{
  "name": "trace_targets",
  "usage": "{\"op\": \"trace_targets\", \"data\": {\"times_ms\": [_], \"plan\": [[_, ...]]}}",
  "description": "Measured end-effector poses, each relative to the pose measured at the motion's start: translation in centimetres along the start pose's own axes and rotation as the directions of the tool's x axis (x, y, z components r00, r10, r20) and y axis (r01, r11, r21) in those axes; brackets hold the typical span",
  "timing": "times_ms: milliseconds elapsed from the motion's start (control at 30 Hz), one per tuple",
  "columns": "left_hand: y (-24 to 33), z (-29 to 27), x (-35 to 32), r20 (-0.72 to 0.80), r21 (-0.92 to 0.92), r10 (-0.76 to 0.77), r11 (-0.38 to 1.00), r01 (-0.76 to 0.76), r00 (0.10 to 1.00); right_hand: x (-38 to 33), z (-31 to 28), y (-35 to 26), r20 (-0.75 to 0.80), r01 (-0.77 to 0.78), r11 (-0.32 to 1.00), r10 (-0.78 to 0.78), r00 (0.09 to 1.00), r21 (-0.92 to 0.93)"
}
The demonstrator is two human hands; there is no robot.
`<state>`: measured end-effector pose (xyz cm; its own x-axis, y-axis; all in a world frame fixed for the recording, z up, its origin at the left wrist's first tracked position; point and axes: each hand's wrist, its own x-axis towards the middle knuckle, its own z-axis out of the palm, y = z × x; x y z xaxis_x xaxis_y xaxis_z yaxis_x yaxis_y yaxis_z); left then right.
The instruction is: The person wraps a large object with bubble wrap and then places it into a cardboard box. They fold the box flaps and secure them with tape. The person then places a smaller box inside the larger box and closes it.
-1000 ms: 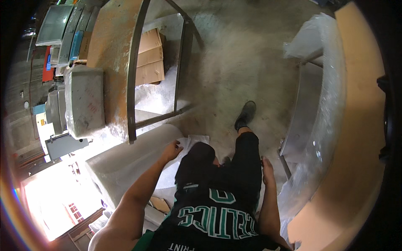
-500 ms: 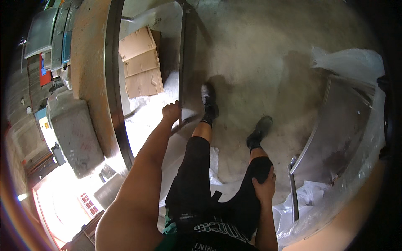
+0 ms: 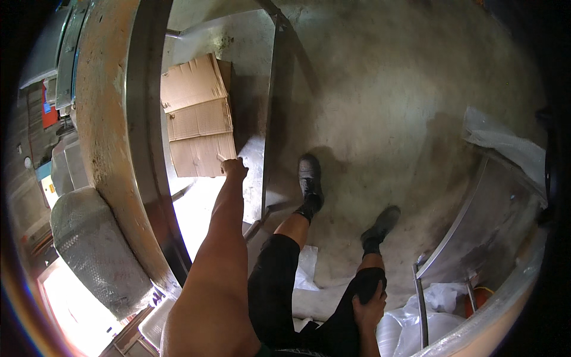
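Observation:
My left hand (image 3: 234, 168) reaches to the lower right corner of a folded brown cardboard sheet (image 3: 200, 124). One finger sticks out over the cardboard while the others are bent; nothing shows in its grasp, and whether it touches is unclear. The cardboard lies on a shiny metal surface (image 3: 253, 65), brightly lit at its near end. My right hand (image 3: 369, 306) rests on my right knee, fingers spread over the black cloth and holding nothing.
A long bench with a metal edge (image 3: 148, 149) runs along the left, beside a bubble-wrapped bundle (image 3: 98, 250). On the right stands a metal panel (image 3: 461, 220) with tubular legs (image 3: 419, 303). Clear plastic wrap (image 3: 505, 140) lies beyond it, and more plastic (image 3: 404, 327) sits below.
My left hand has left the metal edge and moved to the cardboard's corner, a finger now extended. My right hand stays on my knee. The view has shifted.

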<state>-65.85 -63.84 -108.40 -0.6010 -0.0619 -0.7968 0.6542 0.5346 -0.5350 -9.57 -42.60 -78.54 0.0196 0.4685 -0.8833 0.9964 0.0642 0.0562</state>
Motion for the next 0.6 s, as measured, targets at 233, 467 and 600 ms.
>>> {"op": "trace_targets", "data": {"times_ms": [233,467,600], "plan": [[3.5,-3.8,-6.2,-0.358,-0.170,0.127,0.965,-0.199,0.925,0.1,0.7,-0.6,0.139,-0.019,0.993,0.036,0.990,-0.118],[3.1,-28.6,-40.8,-0.420,-0.294,0.485,0.727,-0.621,0.767,-3.4,-6.3,1.4,0.019,0.457,0.884,-0.461,0.887,0.103],[-4.8,-38.0,-54.3,-0.638,-0.181,0.651,0.393,-0.902,0.412,-5.5,-15.7,-1.8,-0.229,0.344,0.791,-0.261,0.938,0.506]]}}
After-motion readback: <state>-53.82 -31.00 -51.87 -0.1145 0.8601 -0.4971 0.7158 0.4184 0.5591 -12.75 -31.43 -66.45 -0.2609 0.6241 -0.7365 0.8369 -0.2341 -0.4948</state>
